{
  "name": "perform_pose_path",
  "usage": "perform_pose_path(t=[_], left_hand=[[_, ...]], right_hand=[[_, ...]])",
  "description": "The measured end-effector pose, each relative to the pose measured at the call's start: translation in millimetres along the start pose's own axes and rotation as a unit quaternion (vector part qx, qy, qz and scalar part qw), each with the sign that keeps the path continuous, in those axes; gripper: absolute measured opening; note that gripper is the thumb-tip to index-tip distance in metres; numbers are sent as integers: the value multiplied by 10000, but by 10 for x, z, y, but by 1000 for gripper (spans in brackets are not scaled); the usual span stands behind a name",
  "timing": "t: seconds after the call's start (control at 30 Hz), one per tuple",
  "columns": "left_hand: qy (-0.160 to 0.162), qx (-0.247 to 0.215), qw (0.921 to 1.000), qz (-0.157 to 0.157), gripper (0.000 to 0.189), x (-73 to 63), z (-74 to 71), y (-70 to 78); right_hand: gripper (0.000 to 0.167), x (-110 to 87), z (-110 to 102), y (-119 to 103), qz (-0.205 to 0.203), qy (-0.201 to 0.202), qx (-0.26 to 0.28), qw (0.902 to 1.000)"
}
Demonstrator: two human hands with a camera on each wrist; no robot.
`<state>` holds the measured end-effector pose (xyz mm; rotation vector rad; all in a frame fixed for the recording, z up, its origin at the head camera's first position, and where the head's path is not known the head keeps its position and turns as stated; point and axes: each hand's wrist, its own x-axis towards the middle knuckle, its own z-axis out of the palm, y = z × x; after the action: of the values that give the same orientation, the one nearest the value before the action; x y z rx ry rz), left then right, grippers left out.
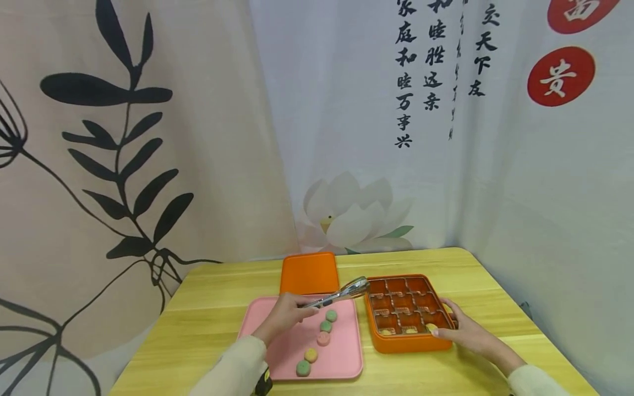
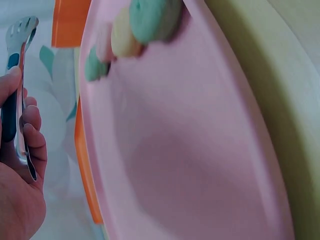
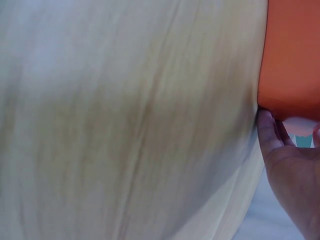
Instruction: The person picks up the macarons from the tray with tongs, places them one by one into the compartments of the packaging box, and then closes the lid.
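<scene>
My left hand [image 1: 287, 316] grips metal tongs [image 1: 342, 292] with dark handle parts, also seen in the left wrist view. Their head reaches over the pink tray's far right corner to the left rim of an orange divided box [image 1: 411, 344]. Small yellow macarons [image 1: 411, 330] sit in its front compartments; the compartments behind look bare. My right hand [image 1: 468, 330] holds the box at its right side, thumb by the front right corner, fingers against the outer wall. On the pink tray [image 1: 257, 352] lie green, pink [image 1: 323, 339] and yellow macarons in a loose slanting row.
An orange lid-like panel [image 1: 309, 273] lies behind the tray, close to its far edge. Everything rests on a light wooden table [image 1: 198, 313]. Behind it hangs a printed curtain [image 1: 223, 165] with plants, a lotus and written characters.
</scene>
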<state>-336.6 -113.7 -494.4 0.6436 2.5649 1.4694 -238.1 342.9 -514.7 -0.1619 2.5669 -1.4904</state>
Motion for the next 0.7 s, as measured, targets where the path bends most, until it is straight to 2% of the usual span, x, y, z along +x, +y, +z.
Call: perform_pose_path(t=[0.2, 0.33, 0.47, 0.7], left_hand=[[-237, -160, 9996, -82, 15, 90, 233, 110], [-359, -281, 9989, 79, 14, 102, 322, 124], [-330, -255, 9990, 157, 12, 103, 372, 131], [-326, -251, 9991, -49, 12, 118, 385, 135]], right_hand=[[93, -14, 6, 4, 92, 66, -118, 9999], [93, 1, 16, 4, 90, 66, -136, 9998], [93, 5, 13, -7, 127, 79, -169, 9997], [95, -14, 4, -60, 156, 108, -289, 9994]])
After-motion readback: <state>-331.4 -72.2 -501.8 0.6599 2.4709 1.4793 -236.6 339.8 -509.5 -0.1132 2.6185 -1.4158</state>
